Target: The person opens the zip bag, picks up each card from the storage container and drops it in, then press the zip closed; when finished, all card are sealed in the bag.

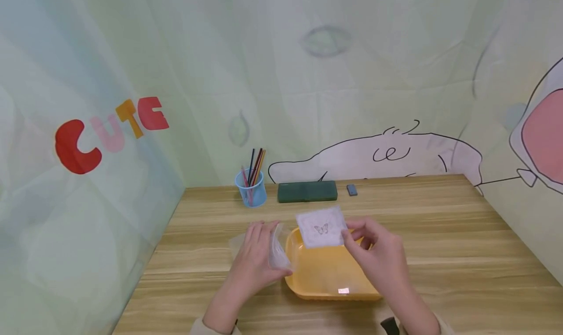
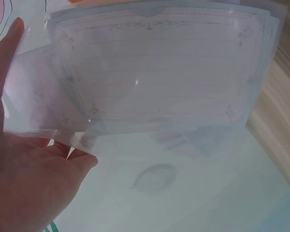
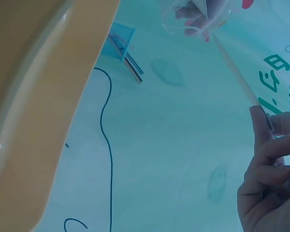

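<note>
My left hand (image 1: 256,257) holds a clear plastic sleeve (image 1: 279,252) at the left of the yellow tray. In the left wrist view, lined paper cards (image 2: 159,72) with ornate borders show through the plastic. Between right thumb and fingers, my right hand (image 1: 377,249) pinches a thin, white square packet (image 1: 322,227) by its right edge, above the tray's far side. A small butterfly is printed on its face. The right wrist view shows that packet (image 3: 239,72) nearly edge-on, above the fingers. Beneath both hands' work sits the yellow plastic tray (image 1: 325,274).
A blue cup (image 1: 252,193) of pencils stands at the back of the wooden table (image 1: 462,257). Beside it lie a dark green case (image 1: 307,192) and a small blue-grey block (image 1: 352,190). A printed curtain (image 1: 264,81) hangs behind the table and along its sides.
</note>
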The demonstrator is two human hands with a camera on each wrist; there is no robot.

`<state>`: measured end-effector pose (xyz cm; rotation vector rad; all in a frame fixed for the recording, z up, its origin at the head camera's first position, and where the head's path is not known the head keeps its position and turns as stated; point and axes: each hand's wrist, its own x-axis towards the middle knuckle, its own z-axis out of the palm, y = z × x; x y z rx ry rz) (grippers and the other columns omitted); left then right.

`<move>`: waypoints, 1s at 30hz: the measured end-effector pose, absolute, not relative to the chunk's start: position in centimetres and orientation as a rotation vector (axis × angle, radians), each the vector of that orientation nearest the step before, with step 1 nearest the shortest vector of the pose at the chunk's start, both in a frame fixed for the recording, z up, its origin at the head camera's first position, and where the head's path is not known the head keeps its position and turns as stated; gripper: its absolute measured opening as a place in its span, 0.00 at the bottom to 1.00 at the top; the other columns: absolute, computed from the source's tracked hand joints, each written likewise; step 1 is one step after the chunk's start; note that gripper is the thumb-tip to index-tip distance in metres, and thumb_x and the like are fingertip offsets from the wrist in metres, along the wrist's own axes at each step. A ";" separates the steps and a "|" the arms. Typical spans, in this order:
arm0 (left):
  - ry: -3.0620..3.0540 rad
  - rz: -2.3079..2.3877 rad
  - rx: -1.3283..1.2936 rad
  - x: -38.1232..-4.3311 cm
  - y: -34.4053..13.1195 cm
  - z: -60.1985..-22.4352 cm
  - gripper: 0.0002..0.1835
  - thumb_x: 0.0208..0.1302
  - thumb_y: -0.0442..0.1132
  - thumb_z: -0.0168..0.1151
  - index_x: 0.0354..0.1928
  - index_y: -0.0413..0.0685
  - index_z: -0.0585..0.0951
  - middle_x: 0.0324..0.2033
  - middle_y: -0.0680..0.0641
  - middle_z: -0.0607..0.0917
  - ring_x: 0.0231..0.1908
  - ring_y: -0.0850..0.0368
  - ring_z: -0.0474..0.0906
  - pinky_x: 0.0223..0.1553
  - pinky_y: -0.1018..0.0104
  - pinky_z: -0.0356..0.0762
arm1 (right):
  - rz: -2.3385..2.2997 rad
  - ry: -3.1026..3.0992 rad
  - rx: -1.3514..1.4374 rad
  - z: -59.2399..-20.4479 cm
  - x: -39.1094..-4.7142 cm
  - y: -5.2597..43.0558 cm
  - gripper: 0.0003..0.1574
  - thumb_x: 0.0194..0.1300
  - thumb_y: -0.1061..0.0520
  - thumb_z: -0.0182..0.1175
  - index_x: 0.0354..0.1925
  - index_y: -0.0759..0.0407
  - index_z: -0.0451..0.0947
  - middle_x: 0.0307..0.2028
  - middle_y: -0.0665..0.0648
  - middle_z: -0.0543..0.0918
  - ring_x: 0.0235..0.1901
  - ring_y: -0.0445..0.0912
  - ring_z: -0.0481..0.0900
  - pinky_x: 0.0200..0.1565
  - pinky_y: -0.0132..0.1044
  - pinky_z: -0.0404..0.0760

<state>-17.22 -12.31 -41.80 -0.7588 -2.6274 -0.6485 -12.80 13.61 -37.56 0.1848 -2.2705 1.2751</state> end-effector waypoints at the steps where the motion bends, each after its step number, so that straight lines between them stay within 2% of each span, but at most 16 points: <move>1: -2.629 -0.650 -0.757 -17.2 -12.3 -41.8 0.59 0.25 0.53 0.84 0.64 0.41 0.65 0.53 0.43 0.71 0.58 0.48 0.62 0.61 0.56 0.65 | 1.306 -2.267 0.192 -37.6 -12.7 13.5 0.11 0.55 0.64 0.70 0.35 0.49 0.82 0.21 0.39 0.79 0.16 0.41 0.69 0.14 0.30 0.67; 8: -2.634 -0.651 -0.749 -17.1 -12.3 -41.6 0.59 0.26 0.52 0.85 0.65 0.41 0.65 0.55 0.41 0.71 0.60 0.46 0.61 0.63 0.55 0.63 | 1.373 -2.262 0.248 -38.2 -12.6 12.7 0.13 0.53 0.66 0.70 0.32 0.49 0.82 0.19 0.38 0.78 0.14 0.40 0.68 0.13 0.28 0.64; 13: -2.642 -0.639 -0.743 -17.1 -12.3 -41.5 0.60 0.26 0.53 0.84 0.65 0.40 0.64 0.56 0.40 0.70 0.61 0.46 0.60 0.64 0.55 0.61 | 1.354 -2.287 0.272 -38.8 -12.7 12.1 0.13 0.52 0.66 0.71 0.31 0.49 0.81 0.19 0.37 0.77 0.15 0.39 0.68 0.15 0.30 0.67; 18: -2.639 -0.639 -0.752 -17.1 -12.3 -41.4 0.60 0.26 0.53 0.84 0.65 0.40 0.64 0.57 0.40 0.71 0.61 0.45 0.60 0.64 0.56 0.60 | 1.316 -2.312 0.275 -39.4 -12.9 11.6 0.12 0.52 0.64 0.71 0.32 0.48 0.81 0.18 0.36 0.76 0.16 0.38 0.69 0.16 0.30 0.70; 30: -2.620 -0.650 -0.771 -17.0 -12.2 -41.5 0.60 0.25 0.51 0.85 0.65 0.39 0.65 0.56 0.41 0.71 0.60 0.46 0.61 0.63 0.56 0.61 | 1.333 -2.366 0.303 -40.5 -13.2 9.8 0.10 0.55 0.60 0.71 0.32 0.45 0.80 0.18 0.33 0.76 0.14 0.36 0.67 0.15 0.30 0.68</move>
